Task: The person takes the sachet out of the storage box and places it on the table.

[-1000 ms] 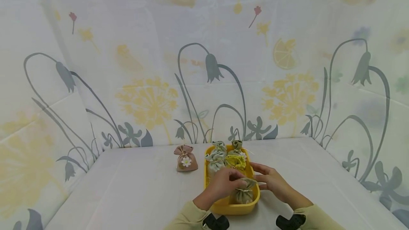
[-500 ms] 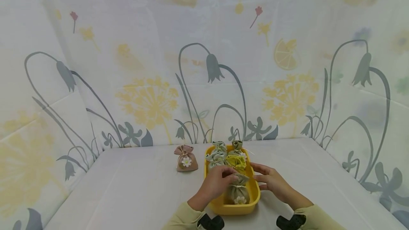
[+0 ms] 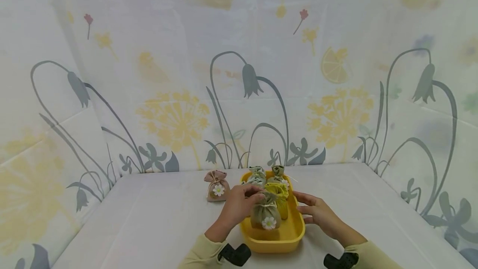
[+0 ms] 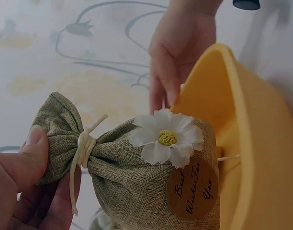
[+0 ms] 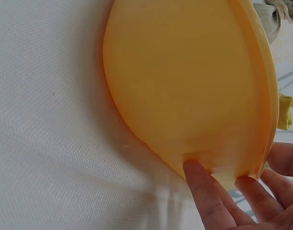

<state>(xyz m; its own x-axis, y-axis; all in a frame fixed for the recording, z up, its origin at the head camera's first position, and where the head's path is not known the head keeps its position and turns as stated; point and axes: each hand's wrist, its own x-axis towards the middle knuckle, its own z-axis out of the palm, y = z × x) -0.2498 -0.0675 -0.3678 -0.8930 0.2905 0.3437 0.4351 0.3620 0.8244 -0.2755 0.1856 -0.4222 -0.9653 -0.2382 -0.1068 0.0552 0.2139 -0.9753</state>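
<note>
My left hand pinches the gathered top of a green drawstring pouch between thumb and fingers. The pouch hangs upright over the left side of a yellow plastic basket. In the left wrist view, the pouch carries a white cloth daisy, a cream cord tied round its neck and a round brown "Best Wishes For You" sticker. My right hand has its fingers spread against the basket's right outer wall. Its fingertips touch that wall in the right wrist view, with one digit at the rim.
Inside the basket stand a yellow pouch, a pale green pouch and a dark green pouch. A pink pouch with a white daisy stands on the white table left of the basket. Floral cloth hangs behind and at both sides.
My left hand has lifted the green pouch from the basket's near end and shifted it left, its daisy turned to face me. The right hand stays at the basket wall.
</note>
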